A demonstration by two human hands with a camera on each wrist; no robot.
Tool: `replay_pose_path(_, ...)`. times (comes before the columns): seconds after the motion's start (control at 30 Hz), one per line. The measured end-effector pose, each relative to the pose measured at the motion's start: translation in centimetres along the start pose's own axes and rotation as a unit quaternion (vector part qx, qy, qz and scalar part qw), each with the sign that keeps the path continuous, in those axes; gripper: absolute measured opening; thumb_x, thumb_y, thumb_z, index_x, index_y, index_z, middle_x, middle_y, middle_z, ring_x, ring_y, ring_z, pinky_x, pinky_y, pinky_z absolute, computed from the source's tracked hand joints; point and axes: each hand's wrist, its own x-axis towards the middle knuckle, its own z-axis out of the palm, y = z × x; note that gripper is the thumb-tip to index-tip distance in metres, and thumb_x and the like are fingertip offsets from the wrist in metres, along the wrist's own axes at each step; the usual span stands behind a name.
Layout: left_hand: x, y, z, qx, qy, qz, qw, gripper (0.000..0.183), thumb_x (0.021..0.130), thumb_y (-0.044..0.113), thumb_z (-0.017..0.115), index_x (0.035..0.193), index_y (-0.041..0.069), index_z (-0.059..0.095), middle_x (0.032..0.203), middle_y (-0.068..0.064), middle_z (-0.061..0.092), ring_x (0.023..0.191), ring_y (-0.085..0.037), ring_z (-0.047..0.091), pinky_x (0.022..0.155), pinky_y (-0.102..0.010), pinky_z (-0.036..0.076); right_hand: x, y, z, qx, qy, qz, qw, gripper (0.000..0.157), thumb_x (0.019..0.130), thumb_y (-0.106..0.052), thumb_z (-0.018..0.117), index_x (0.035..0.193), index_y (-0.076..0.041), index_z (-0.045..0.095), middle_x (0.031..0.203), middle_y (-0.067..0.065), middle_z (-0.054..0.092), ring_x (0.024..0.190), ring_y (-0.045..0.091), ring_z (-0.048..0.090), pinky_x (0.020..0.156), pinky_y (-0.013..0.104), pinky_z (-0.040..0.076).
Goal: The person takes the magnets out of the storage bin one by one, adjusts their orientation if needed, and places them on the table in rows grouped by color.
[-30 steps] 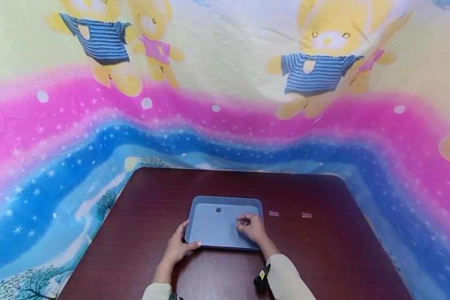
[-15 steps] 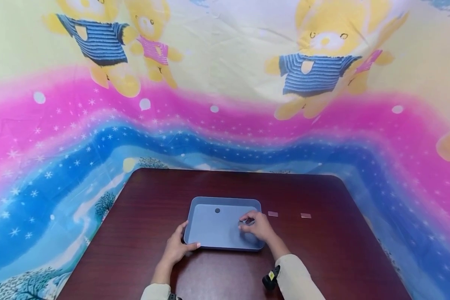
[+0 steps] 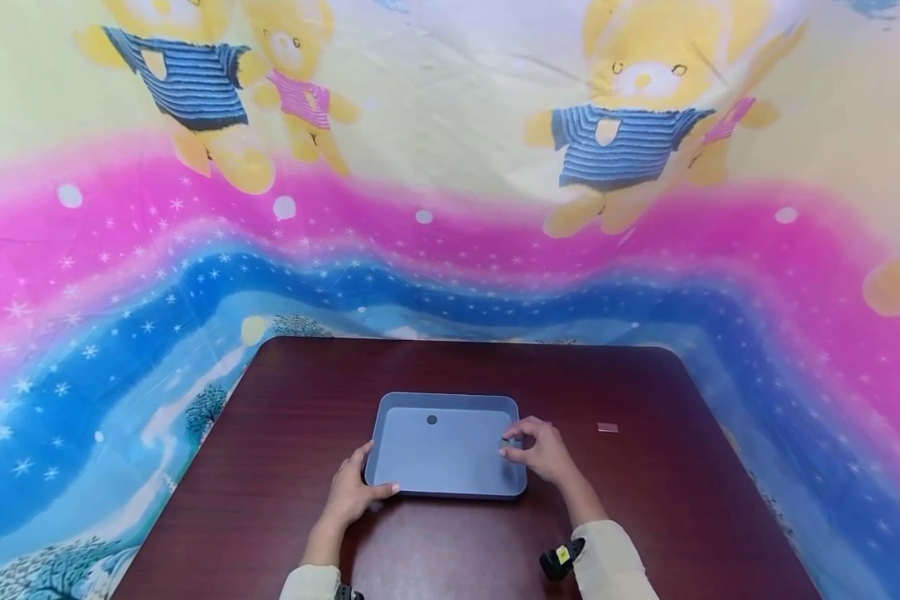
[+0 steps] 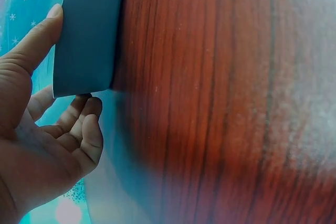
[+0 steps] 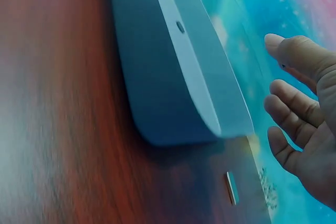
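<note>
A shallow blue-grey tray sits on the table; a small dark round disc lies inside near its back wall. At the tray's front left corner, my left hand grips the wall, with the thumb at the front rim and the fingers along the left side. My right hand hovers over the tray's right rim. Its thumb and forefinger pinch a small dark piece, mostly hidden by the fingers; in the right wrist view only a dark speck shows behind the thumb.
A small pinkish flat tile lies on the brown wooden table to the right. Beside the tray's corner a tile shows in the right wrist view. A cartoon-print curtain hangs behind the table.
My right hand has moved right from inside the tray to its right rim, now covering the nearer pinkish tile in the head view. The left hand keeps its grip on the tray.
</note>
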Motion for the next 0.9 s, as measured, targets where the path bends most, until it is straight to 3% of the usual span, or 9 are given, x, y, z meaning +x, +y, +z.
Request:
replay_pose_path(0.17,0.1,0.1,-0.1,0.001,-0.001,-0.002,1.0000,0.091,0.056,0.033,0.079,0.131,0.010,0.035,0.115,-0.017,0.046,0.103,-0.031,0.042,0.081,-0.044,0.034,-0.8,1.0,-0.9,0.004,0.012,0.022,1.000,0.023,0.062,-0.025,0.077,0.081,-0.016,0.067,0.087,-0.006,0.056,0.086,0.020,0.052,0.068,0.034,0.045)
replay_pose_path(0.53,0.2,0.2,0.1,0.000,0.000,-0.004,1.0000,0.091,0.055,0.033,0.080,0.131,0.009,0.035,0.117,-0.018,0.045,0.105,-0.033,0.040,0.083,-0.046,0.033,-2.9,3.4,-2.3,0.002,0.048,0.038,0.998,0.023,0.063,-0.026,0.077,0.082,-0.017,0.067,0.085,-0.006,0.056,0.077,0.012,0.053,0.067,0.029,0.044)
replay_pose_path(0.9,0.1,0.1,0.1,0.000,0.001,-0.006,1.0000,0.090,0.055,0.033,0.080,0.131,0.011,0.035,0.118,-0.017,0.045,0.106,-0.032,0.040,0.082,-0.046,0.033,-4.1,5.2,-2.7,-0.007,0.060,0.076,0.995,0.023,0.065,-0.029,0.075,0.083,-0.019,0.067,0.086,-0.004,0.058,0.082,0.016,0.052,0.073,0.040,0.040)
